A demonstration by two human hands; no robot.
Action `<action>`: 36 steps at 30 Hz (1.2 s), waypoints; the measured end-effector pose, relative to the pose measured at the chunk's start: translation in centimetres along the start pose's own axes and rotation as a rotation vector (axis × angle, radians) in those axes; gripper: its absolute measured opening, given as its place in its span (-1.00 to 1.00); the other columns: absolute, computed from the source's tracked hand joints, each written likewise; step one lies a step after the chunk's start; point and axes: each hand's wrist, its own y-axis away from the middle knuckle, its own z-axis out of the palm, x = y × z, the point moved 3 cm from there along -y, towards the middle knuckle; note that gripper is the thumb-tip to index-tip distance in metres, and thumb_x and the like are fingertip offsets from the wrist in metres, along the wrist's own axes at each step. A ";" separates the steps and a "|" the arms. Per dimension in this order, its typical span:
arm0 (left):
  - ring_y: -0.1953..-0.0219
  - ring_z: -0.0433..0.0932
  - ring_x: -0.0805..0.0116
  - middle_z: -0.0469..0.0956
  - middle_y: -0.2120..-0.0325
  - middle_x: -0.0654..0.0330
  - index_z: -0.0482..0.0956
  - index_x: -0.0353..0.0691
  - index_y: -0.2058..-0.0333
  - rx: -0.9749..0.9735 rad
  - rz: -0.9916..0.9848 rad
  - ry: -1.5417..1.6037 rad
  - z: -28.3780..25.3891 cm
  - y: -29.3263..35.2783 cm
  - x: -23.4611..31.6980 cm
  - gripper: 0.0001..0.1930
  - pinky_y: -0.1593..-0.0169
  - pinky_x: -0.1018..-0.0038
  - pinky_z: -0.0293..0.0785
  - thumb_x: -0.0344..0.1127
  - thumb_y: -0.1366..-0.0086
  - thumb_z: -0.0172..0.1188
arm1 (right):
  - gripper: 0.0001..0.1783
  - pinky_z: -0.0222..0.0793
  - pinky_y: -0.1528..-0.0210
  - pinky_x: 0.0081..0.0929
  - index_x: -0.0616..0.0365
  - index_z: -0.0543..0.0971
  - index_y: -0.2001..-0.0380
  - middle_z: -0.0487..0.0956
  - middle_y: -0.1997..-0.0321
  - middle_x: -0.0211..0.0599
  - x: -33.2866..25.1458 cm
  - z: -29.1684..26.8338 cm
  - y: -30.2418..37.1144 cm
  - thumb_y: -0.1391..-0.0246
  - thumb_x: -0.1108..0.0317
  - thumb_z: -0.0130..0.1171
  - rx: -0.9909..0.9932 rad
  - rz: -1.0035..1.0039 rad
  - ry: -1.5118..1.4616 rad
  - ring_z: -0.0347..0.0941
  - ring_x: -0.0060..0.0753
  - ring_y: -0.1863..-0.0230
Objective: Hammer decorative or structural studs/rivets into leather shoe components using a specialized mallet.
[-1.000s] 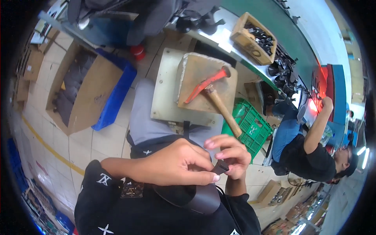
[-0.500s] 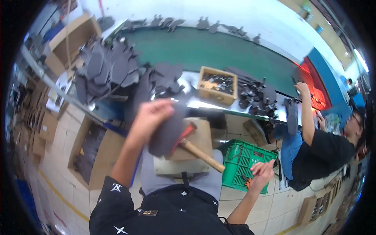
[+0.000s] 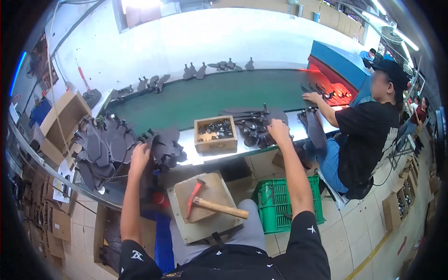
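Observation:
My left hand [image 3: 139,158] is closed at the right side of a heap of grey sandal soles [image 3: 100,144]. A dark grey sole [image 3: 148,175] hangs at its fingers, partly blurred. My right hand [image 3: 279,131] reaches over the workbench to a pile of grey soles and dark straps [image 3: 252,133]. Its fingers are curled together, and what they grip is hidden. On my lap rests a pale board with a thick tan pad [image 3: 207,212]. A hammer [image 3: 219,207] with a red head and wooden handle lies across it, touched by neither hand.
A wooden box [image 3: 215,145] of small dark parts stands between the piles. Behind runs a green conveyor belt [image 3: 210,93] carrying soles along its far edge. A green crate [image 3: 275,210] sits right of my knees. A co-worker [image 3: 368,135] reaches onto the belt at right.
My left hand has moved the grey sole from above the lap board to the left heap. The right hand has gone from beside the crate up to the bench pile. The view has tilted up.

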 end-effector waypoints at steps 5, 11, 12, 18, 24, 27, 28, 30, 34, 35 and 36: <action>-0.28 0.27 -0.14 0.37 -0.18 -0.07 0.55 -0.19 0.00 0.345 0.146 -0.181 -7.7 5.4 9.9 -0.62 -0.28 0.04 0.18 -0.39 -0.17 0.21 | -0.75 0.29 0.64 -0.49 0.21 0.55 0.46 0.47 0.64 -0.36 -5.9 -4.5 -3.6 -0.14 0.23 0.25 0.156 0.381 -1.174 0.43 -0.45 0.64; -0.34 0.15 -0.17 0.18 -0.28 -0.20 0.12 -0.34 -0.31 0.230 0.416 0.369 -7.7 10.1 22.7 -0.10 -0.37 0.14 0.05 -0.23 -0.05 0.41 | -0.83 0.29 0.64 -0.50 0.08 0.34 0.33 0.39 0.64 -0.36 -25.8 -12.9 8.7 -0.27 0.26 0.04 -0.395 -0.017 -1.918 0.32 -0.46 0.72; -0.31 0.22 -0.15 0.23 -0.25 -0.19 0.17 -0.33 -0.29 0.261 0.465 0.466 -8.5 10.9 23.9 -0.16 -0.33 0.16 0.14 -0.25 -0.09 0.39 | -0.84 0.39 0.64 -0.45 0.12 0.33 0.23 0.43 0.64 -0.28 -27.9 -13.8 11.8 -0.29 0.28 0.02 -0.592 -0.032 -1.904 0.43 -0.36 0.67; -0.07 0.56 0.21 0.50 -0.04 -0.03 0.11 -0.23 -0.27 0.064 0.072 1.234 -12.7 18.3 20.8 -0.32 -0.09 0.40 0.49 -0.69 -0.20 0.10 | 0.05 0.54 0.15 -0.30 0.27 -0.03 -0.32 0.43 -0.12 0.23 -26.1 -11.5 22.0 -0.06 -0.15 0.28 -0.377 -0.317 -1.315 0.55 0.00 0.03; 0.13 0.57 0.42 0.45 -0.03 0.08 0.11 -0.15 -0.33 0.059 -0.109 1.306 -11.2 19.6 18.9 -0.33 -0.03 0.47 0.53 -0.56 -0.29 0.16 | -0.17 0.49 0.20 -0.10 0.09 0.20 -0.28 0.54 0.12 0.25 -19.9 -5.3 30.7 0.07 0.43 0.35 -0.613 -0.203 -0.225 0.54 0.23 0.16; -0.01 0.54 0.30 0.37 -0.17 0.03 0.42 -0.21 -0.18 -0.223 -0.255 1.499 -6.8 19.0 18.7 -0.53 -0.09 0.44 0.44 -0.46 -0.28 0.20 | -0.43 0.38 0.50 -0.13 0.03 0.42 -0.09 0.48 0.68 -0.07 -14.9 -6.1 31.8 0.07 0.46 0.24 -0.374 -0.201 -0.128 0.52 0.05 0.58; -0.01 0.54 0.30 0.37 -0.17 0.03 0.42 -0.21 -0.18 -0.264 -0.240 1.507 -5.3 18.5 18.8 -0.53 -0.09 0.44 0.44 -0.46 -0.28 0.20 | -0.43 0.38 0.50 -0.13 0.03 0.42 -0.09 0.48 0.68 -0.07 -12.7 -5.8 32.7 0.07 0.46 0.24 -0.367 -0.161 -0.120 0.52 0.05 0.58; -0.15 0.42 0.02 0.34 -0.17 -0.09 0.35 -0.17 -0.23 0.047 0.073 0.835 -1.2 17.1 18.2 -0.41 -0.18 0.13 0.35 -0.15 -0.27 0.26 | -0.45 0.37 0.52 -0.37 0.08 0.42 -0.09 0.44 0.68 -0.23 -8.9 -5.1 35.0 0.05 0.51 0.19 -0.476 -0.015 -0.372 0.51 -0.38 0.62; -0.28 0.26 0.03 0.26 -0.26 -0.02 0.37 -0.20 -0.21 0.092 0.024 0.417 2.1 14.8 18.9 -0.23 -0.28 0.12 0.04 0.09 -0.11 0.36 | -0.67 0.28 0.60 -0.52 0.30 0.49 0.04 0.43 0.64 -0.35 -9.0 -8.1 39.3 -0.11 0.45 0.15 -0.182 0.436 -1.108 0.32 -0.50 0.71; -0.21 0.36 0.10 0.40 -0.17 0.05 0.43 -0.16 -0.15 0.104 0.072 0.459 2.1 13.0 19.3 -0.34 -0.22 0.16 0.13 0.01 -0.13 0.36 | -0.67 0.28 0.60 -0.52 0.30 0.49 0.04 0.43 0.64 -0.35 -9.6 -9.0 39.2 -0.11 0.45 0.15 -0.146 0.444 -1.110 0.32 -0.50 0.71; -0.09 0.45 0.12 0.54 -0.01 0.10 0.48 -0.16 -0.09 0.058 0.142 0.526 2.2 10.3 20.4 -0.48 -0.16 0.22 0.22 -0.15 -0.17 0.34 | -0.70 0.25 0.63 -0.55 0.36 0.48 0.06 0.39 0.66 -0.40 -9.9 -9.6 39.3 -0.18 0.42 0.14 -0.173 0.600 -1.244 0.29 -0.56 0.72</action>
